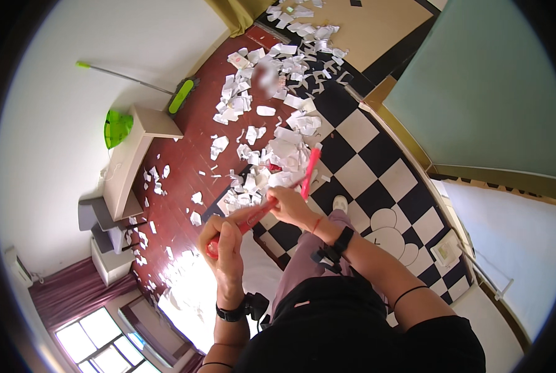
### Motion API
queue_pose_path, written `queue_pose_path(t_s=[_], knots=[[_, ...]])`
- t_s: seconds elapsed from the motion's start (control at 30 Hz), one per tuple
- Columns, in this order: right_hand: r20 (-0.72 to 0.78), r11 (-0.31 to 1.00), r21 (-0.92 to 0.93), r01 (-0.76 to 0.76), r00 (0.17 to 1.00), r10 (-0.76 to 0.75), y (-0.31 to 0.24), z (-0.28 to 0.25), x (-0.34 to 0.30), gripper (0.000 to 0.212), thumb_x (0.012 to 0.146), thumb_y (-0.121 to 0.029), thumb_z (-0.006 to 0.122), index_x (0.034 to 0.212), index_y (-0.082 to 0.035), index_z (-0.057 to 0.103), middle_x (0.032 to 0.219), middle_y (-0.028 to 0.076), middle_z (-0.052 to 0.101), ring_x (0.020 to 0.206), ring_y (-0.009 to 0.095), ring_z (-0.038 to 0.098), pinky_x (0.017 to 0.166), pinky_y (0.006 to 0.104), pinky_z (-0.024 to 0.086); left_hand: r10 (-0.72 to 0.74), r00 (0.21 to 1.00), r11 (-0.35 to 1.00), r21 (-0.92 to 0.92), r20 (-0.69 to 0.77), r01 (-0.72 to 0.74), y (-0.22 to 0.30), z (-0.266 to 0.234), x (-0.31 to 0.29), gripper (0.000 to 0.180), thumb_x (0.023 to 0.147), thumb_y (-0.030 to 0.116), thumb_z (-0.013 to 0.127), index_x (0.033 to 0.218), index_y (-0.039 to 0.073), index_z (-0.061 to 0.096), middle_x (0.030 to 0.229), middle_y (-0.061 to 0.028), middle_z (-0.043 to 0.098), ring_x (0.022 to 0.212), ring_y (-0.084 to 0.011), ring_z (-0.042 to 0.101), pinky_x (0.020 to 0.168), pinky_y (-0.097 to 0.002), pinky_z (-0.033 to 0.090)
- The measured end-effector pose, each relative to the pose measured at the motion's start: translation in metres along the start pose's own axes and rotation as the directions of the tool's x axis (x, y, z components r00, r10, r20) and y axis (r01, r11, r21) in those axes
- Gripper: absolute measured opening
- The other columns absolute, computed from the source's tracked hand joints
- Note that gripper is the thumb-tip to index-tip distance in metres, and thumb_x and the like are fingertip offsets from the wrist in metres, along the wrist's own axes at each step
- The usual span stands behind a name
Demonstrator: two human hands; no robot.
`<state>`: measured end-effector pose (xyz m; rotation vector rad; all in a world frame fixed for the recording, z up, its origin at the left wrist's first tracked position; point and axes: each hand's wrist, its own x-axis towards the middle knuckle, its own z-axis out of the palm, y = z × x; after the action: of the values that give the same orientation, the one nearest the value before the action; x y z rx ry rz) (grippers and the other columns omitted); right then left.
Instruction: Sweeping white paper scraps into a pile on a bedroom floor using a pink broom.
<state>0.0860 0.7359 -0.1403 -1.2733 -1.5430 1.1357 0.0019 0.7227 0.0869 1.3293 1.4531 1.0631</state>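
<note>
Both hands hold a long-handled floor tool with a red handle. A narrow, straight red head sits crosswise at its far end, against the edge of a heap of white paper scraps. I cannot tell whether it is a broom or a squeegee. My left hand is wrapped round the handle's near end. Farther along, my right hand grips the handle closer to the head. Loose paper lies just beyond both hands.
More paper litters the red-brown floor and black-and-white checked tiles. A green broom leans at the left wall near a desk and grey chair. My shoe stands on the tiles; a glass panel rises at right.
</note>
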Motion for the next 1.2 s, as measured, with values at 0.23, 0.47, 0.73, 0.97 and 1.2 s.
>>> queue_pose_path(t_s=[0.23,0.47,0.73,0.97,1.2], knots=[[0.308,0.972,-0.185,-0.147,0.930,0.200,0.040,0.033,-0.040,0.009,0.070,-0.012,0.062,0.071,-0.004,0.065,0.073,0.019,0.064,0.076,0.039,0.063,0.067,0.0455,0.048,-0.184,0.954,0.983,0.067,0.238,0.173,-0.042,-0.022,-0.008,0.025,0.086,0.004,0.052,0.062,-0.002,0.051,0.084,-0.0127,0.071,0.065,-0.0079,0.050,0.061,-0.0233,0.039],[0.181,0.992,-0.115,-0.061,0.980,0.081,0.048,0.066,0.009,0.031,0.080,-0.030,0.070,0.069,-0.003,0.060,0.075,0.018,0.060,0.073,0.039,0.060,0.065,0.0466,0.045,0.039,0.925,0.985,0.144,0.379,-0.101,-0.059,-0.047,-0.017,0.022,0.079,-0.003,0.060,0.061,-0.001,0.048,0.097,-0.0190,0.071,0.079,-0.0175,0.065,0.065,-0.0273,0.046],[0.213,0.963,-0.241,0.121,0.975,-0.069,-0.008,0.092,0.030,0.028,0.081,-0.027,0.069,0.070,-0.004,0.059,0.075,0.015,0.060,0.075,0.038,0.060,0.065,0.0467,0.047,0.179,0.930,0.982,-0.003,0.321,-0.188,-0.043,-0.133,-0.035,0.030,0.076,-0.005,0.064,0.058,0.003,0.041,0.063,-0.0114,0.056,0.094,-0.0271,0.070,0.062,-0.0295,0.045],[0.553,0.956,-0.270,0.112,0.831,0.059,-0.012,0.121,-0.056,0.029,0.077,-0.026,0.071,0.063,-0.005,0.056,0.068,0.013,0.060,0.067,0.035,0.060,0.062,0.0445,0.046,0.161,0.888,0.984,-0.135,0.431,-0.113,-0.074,-0.179,-0.073,0.027,0.079,0.001,0.064,0.060,0.002,0.045,0.060,-0.0095,0.053,0.056,-0.0230,0.057,0.054,-0.0320,0.039],[0.435,0.960,-0.227,0.166,0.899,-0.053,0.000,0.151,-0.062,0.028,0.081,-0.019,0.068,0.065,-0.003,0.051,0.068,0.014,0.053,0.066,0.037,0.056,0.059,0.0436,0.044,0.194,0.837,0.981,-0.111,0.512,-0.159,-0.112,-0.193,-0.102,0.018,0.077,-0.002,0.064,0.064,0.000,0.052,0.070,-0.0117,0.061,0.095,-0.0299,0.068,0.080,-0.0400,0.051]])
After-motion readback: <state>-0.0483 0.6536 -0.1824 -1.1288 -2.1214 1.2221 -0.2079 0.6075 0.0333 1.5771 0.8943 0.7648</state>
